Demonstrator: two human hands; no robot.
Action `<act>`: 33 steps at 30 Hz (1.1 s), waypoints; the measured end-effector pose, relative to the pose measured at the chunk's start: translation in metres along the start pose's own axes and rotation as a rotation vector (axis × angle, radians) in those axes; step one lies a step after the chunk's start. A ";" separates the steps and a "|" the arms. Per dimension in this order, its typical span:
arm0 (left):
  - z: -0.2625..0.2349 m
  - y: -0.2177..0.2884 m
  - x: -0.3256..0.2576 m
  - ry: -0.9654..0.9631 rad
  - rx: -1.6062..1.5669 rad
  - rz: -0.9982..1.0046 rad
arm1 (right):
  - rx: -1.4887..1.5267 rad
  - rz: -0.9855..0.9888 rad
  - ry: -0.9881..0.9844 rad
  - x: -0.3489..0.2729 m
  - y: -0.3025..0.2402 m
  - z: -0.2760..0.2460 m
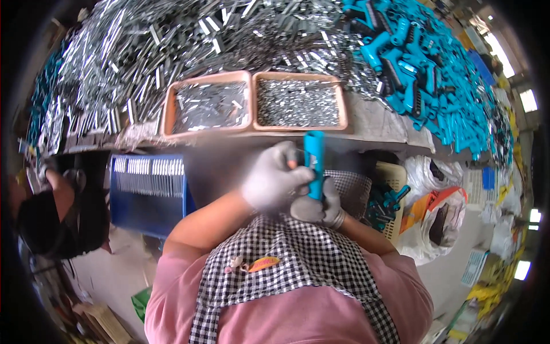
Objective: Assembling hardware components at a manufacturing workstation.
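Both my hands wear grey gloves and meet in front of my checked apron. My right hand (315,207) grips the lower end of an upright teal plastic handle (314,160). My left hand (272,179) presses against the handle's left side near its top, fingers curled as if pinching a small part; that part is hidden. Ahead on the table edge stand two shallow orange trays: the left tray (169,106) holds flat metal strips, the right tray (342,106) holds small metal pieces.
A large heap of metal strips (143,46) covers the table's back and left. Teal handles (429,74) pile up at the right. A blue crate (146,200) with metal strips sits lower left, a yellow basket (395,178) with handles to my right. Another person (51,212) works at the left.
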State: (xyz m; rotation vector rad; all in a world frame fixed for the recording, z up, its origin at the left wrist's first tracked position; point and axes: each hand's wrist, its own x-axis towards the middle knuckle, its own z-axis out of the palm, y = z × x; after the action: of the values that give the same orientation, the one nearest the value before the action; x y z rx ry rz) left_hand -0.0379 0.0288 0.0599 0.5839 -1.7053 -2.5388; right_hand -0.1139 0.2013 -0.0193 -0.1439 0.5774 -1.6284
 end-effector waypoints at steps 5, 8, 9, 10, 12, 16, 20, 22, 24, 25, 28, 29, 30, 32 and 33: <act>0.000 0.003 0.011 0.000 0.016 0.162 | 0.074 0.098 -0.204 -0.004 -0.013 0.013; 0.005 0.001 0.018 -0.026 0.007 0.180 | -0.315 0.001 -0.008 -0.026 -0.041 0.009; 0.000 -0.020 0.024 -0.116 -0.174 0.230 | -0.528 -0.056 0.101 -0.036 -0.055 0.013; -0.006 -0.039 0.031 -0.205 -0.357 0.276 | -0.696 -0.181 0.384 -0.043 -0.065 0.026; -0.026 -0.068 0.044 -0.186 -0.141 0.383 | -0.944 -0.465 0.527 -0.065 -0.099 0.020; -0.025 -0.060 0.029 -0.024 0.162 0.241 | -1.825 -0.815 1.047 -0.075 -0.131 -0.007; -0.015 -0.050 0.028 -0.015 0.446 0.224 | -1.897 -0.594 1.038 -0.071 -0.140 -0.038; -0.006 -0.036 0.022 -0.047 0.381 0.196 | -1.738 -0.707 1.050 -0.072 -0.138 -0.008; -0.002 -0.035 0.017 -0.058 0.348 0.195 | -1.700 -0.710 1.038 -0.074 -0.128 -0.037; -0.003 -0.034 0.017 -0.075 0.379 0.206 | -1.745 -0.613 1.041 -0.065 -0.127 -0.045; -0.008 -0.029 0.018 -0.084 0.433 0.227 | -1.670 -0.591 0.958 -0.070 -0.136 -0.028; -0.009 -0.031 0.013 -0.085 0.448 0.224 | -1.691 -0.531 1.004 -0.073 -0.134 -0.009; -0.009 -0.033 0.011 -0.090 0.458 0.225 | -1.655 -0.577 1.068 -0.074 -0.131 0.003; -0.007 -0.033 0.009 -0.097 0.477 0.207 | -1.627 -0.520 1.023 -0.075 -0.126 -0.030; -0.008 -0.032 0.011 -0.099 0.499 0.196 | -1.600 -0.473 0.973 -0.074 -0.125 -0.051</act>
State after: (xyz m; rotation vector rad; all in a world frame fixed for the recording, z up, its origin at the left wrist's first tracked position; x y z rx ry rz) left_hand -0.0393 0.0317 0.0257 0.2824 -2.3182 -2.0427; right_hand -0.2356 0.2904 0.0095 -0.6943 2.6617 -1.1721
